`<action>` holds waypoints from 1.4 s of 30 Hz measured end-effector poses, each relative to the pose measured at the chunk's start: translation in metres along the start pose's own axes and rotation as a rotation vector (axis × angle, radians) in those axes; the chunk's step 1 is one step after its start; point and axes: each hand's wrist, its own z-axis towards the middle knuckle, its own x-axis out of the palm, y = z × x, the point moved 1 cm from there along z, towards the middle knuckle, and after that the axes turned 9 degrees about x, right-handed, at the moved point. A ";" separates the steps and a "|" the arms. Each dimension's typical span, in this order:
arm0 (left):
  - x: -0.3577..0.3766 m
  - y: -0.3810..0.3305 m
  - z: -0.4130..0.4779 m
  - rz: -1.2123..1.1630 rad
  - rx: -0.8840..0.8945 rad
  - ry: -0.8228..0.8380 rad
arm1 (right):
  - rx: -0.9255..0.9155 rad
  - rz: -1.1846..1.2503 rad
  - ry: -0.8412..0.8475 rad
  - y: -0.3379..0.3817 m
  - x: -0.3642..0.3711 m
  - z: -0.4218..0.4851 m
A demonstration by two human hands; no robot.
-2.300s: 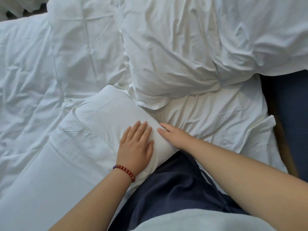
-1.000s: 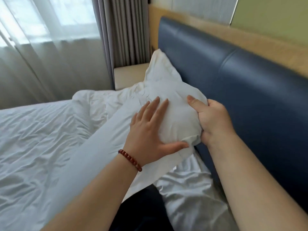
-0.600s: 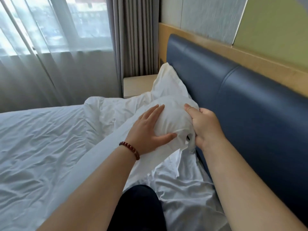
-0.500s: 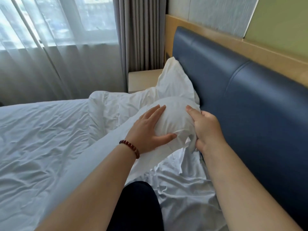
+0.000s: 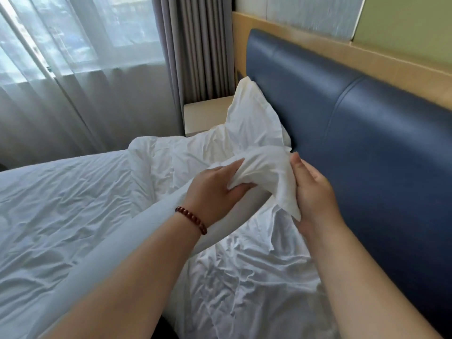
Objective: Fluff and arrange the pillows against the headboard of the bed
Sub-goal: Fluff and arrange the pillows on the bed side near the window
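At frame centre, the left hand (image 5: pixel 215 189) and right hand (image 5: pixel 311 194) both clench the soft white pillow (image 5: pixel 264 167) beside the padded blue headboard (image 5: pixel 367 133).

1. White cloth pillow (image 5: pixel 264 167): matt woven fabric, softly creased.
2. Blue padded headboard (image 5: pixel 367 148): leather-like covering, smooth, faint sheen, one stitched seam.
3. Light tan wooden frame (image 5: pixel 354 55): smooth, matt.
4. White bed linen (image 5: pixel 61 216): matt cloth, heavily wrinkled.
5. Grey pleated curtain (image 5: pixel 200 45): dense matt cloth.
6. Reddish-brown bead bracelet (image 5: pixel 193 220): glossy beads.

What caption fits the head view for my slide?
Left hand and right hand grip the white pillow near the blue headboard.
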 end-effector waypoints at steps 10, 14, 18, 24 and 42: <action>-0.080 -0.025 0.070 -0.156 0.179 -0.017 | -0.396 -0.193 -0.149 0.062 0.043 -0.008; -0.110 -0.050 0.100 -0.284 0.198 -0.085 | -0.562 -0.251 -0.236 0.113 0.062 -0.006; -0.116 -0.043 0.113 -0.396 0.199 -0.124 | -0.588 -0.349 -0.266 0.137 0.075 0.004; -0.106 -0.007 0.108 -0.459 0.105 -0.088 | -0.593 -0.518 -0.279 0.118 0.093 0.037; -0.064 0.053 0.140 -0.272 -0.111 -0.321 | -0.399 -0.526 -0.063 0.039 0.092 0.102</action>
